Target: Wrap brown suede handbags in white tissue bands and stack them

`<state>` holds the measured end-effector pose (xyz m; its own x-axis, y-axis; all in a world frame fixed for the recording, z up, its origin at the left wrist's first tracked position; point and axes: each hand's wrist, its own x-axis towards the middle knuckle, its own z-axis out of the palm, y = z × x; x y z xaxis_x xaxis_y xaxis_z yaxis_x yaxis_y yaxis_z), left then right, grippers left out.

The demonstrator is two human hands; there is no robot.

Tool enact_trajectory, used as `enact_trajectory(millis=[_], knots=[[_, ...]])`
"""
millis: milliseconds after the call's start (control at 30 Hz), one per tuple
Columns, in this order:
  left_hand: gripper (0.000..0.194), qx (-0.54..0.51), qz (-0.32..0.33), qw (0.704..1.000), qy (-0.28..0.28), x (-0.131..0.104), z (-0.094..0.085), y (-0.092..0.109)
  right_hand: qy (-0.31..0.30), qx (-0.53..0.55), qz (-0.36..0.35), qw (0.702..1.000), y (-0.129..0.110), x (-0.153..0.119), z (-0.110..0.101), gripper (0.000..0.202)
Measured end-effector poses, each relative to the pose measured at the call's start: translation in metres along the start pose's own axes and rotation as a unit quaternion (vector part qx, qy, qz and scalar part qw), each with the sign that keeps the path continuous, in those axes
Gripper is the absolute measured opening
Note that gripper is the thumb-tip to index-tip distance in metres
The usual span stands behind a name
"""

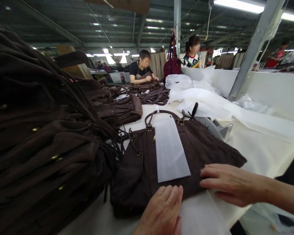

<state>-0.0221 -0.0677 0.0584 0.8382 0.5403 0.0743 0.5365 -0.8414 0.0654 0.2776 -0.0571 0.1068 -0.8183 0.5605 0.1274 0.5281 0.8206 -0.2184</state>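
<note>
A dark brown handbag [134,176] lies on the white table, its two looped handles pointing away from me. A strip of white paper [171,153] rests on its front, reaching up between the handle mounts. My left hand [163,209] is at the bag's lower edge, fingers closed together on it, thumb lower down. My right hand [231,184] grips the same edge farther right, fingers over the brown material and the lower part of the hand beneath. The undersides of both hands are hidden.
A tall pile of brown bags [39,137] fills the left side. White wrapping sheets [205,96] and a grey metal tool or dispenser [219,128] lie beyond the bag. A slanted metal post [256,49] stands right. One person [139,70] handles brown material across the table; another person [192,57] is behind.
</note>
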Motion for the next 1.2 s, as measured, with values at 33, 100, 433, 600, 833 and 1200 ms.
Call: enact_trajectory(millis=[33, 100, 433, 600, 833, 1200], knots=[[0.062, -0.002, 0.002, 1.0, 0.0, 0.0, -0.002, 0.001, 0.0, -0.013, -0.01, 1.0, -0.005, -0.007, 0.002, 0.049], [0.061, -0.003, 0.005, 1.0, -0.003, 0.0, -0.005, 0.003, -0.004, -0.036, -0.014, 0.999, -0.013, -0.017, 0.009, 0.069], [0.064, -0.035, 0.029, 0.999, 0.001, -0.003, -0.015, -0.001, -0.092, -0.021, -0.014, 0.995, -0.017, -0.018, 0.015, 0.081], [0.066, -0.054, 0.009, 0.998, -0.017, -0.006, -0.017, 0.001, -0.075, -0.021, -0.019, 0.997, -0.018, -0.018, 0.024, 0.086], [0.075, -0.081, -0.005, 0.996, -0.029, -0.013, -0.023, 0.003, 0.013, -0.025, 0.021, 0.999, -0.032, -0.014, 0.06, 0.059], [0.043, 0.065, 0.014, 0.984, 0.168, -0.013, 0.02, -0.002, 0.054, 0.125, -0.054, 0.989, -0.037, 0.005, 0.08, 0.032]])
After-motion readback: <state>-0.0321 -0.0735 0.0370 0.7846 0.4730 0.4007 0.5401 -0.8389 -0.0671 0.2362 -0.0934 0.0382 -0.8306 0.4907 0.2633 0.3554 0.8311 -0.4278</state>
